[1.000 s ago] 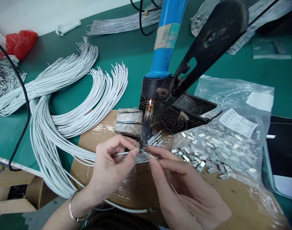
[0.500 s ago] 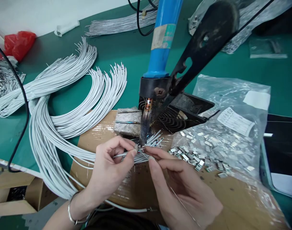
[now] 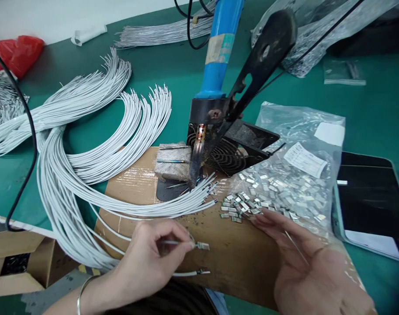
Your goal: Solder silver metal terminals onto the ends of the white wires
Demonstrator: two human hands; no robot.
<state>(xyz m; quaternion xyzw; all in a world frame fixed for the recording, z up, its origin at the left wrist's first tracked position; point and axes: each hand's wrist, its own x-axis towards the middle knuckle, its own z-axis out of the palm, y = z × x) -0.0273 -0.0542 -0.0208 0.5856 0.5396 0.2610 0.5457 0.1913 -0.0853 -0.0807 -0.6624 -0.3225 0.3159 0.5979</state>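
Green worktop (image 3: pixel 284 94) spreads around us, with a cardboard sheet (image 3: pixel 241 267) lying near its front edge. Both our hands have dropped away from the tip of the blue-handled soldering iron (image 3: pixel 215 57) toward the sheet's lower edge since the last view. Our left hand (image 3: pixel 150 253) stays closed, thumb and fingers pinching a white wire (image 3: pixel 176 242). Its crimped metal terminal (image 3: pixel 202 246) now sits clear of the iron, over the cardboard near that edge. Our right hand (image 3: pixel 310 275) has opened, palm up and fingers loose, with a thin metal wire (image 3: pixel 296 247) across it (we cannot tell whether it is gripped). Just beyond those fingers lie loose silver terminals (image 3: pixel 238 208), beside a clear plastic bag (image 3: pixel 300 127) holding more. Fanned white wire ends (image 3: pixel 199 205) remain near the iron's tip.
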